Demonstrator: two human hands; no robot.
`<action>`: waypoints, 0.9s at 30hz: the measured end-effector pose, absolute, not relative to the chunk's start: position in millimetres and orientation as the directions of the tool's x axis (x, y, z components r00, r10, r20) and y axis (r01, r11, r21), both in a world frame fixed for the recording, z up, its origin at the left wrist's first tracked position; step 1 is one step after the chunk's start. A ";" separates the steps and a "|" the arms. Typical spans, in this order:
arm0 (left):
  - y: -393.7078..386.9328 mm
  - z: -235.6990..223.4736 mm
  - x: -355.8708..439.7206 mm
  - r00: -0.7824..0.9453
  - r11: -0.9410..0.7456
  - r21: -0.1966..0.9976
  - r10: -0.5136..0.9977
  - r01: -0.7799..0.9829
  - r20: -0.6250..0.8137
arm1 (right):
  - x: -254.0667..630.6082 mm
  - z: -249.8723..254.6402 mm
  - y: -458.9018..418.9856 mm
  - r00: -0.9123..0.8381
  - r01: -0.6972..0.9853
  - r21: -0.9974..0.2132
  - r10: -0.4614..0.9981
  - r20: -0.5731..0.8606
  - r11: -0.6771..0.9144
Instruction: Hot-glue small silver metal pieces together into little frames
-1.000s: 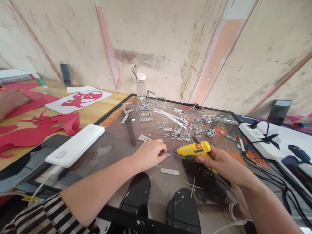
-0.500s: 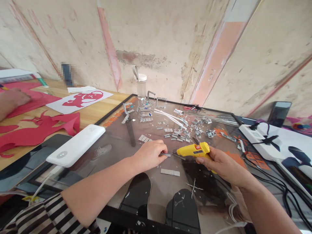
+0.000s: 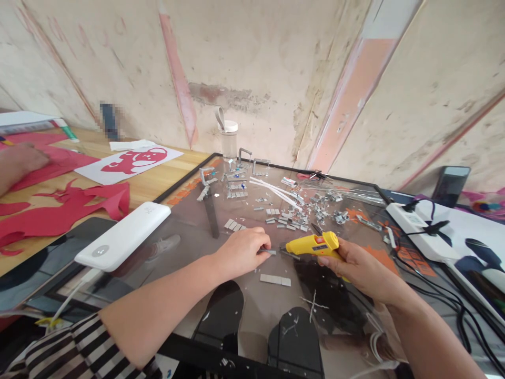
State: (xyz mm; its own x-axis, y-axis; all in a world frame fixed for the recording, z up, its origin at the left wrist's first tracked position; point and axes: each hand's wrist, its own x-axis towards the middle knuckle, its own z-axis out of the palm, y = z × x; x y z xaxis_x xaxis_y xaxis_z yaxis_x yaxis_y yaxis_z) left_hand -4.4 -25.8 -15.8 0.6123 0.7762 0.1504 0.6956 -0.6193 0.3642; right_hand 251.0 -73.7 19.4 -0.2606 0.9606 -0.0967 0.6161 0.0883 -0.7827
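Between the fingertips of my left hand is a small grey strip, its end poking out to the right. My right hand is wrapped round the handle of a yellow hot glue gun. The gun's nozzle points left, a short way from the strip. Just below my left hand a flat grey segmented strip lies on the glass tabletop. Farther down sits a small cross of whitish glue or twisted strands. Beyond my hands are small grey pieces and another segmented strip.
A white power bank lies at the left, and a power strip with black cables at the right. Behind stand a clear jar and bent grey pieces. Another person's hand rests on red paper at far left.
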 end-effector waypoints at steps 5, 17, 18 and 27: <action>-26.3 -14.9 -4.6 0.619 -0.625 0.365 0.771 0.690 0.150 | 253.0 18.4 -73.4 -0.261 0.612 -0.787 0.959 -0.107 0.079; -26.0 -15.5 -4.1 0.621 -0.627 0.376 0.768 0.682 0.155 | 258.3 20.7 -74.5 -0.275 0.598 -0.797 0.956 -0.105 0.084; -26.0 -15.6 -4.1 0.622 -0.629 0.377 0.767 0.680 0.156 | 258.5 21.1 -75.1 -0.271 0.591 -0.804 0.956 -0.112 0.073; -26.9 -12.7 -2.9 0.616 -0.619 0.375 0.774 0.690 0.145 | 261.7 18.5 -73.4 -0.324 0.589 -0.802 0.938 -0.123 0.098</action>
State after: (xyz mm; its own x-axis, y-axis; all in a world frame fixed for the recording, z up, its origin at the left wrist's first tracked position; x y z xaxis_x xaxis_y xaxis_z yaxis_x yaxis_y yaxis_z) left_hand -2.9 -26.9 -12.7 0.6160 0.7742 0.1453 0.6897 -0.6192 0.3754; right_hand 261.7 -73.4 18.5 -0.3237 0.9381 -0.1231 0.5891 0.0980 -0.8021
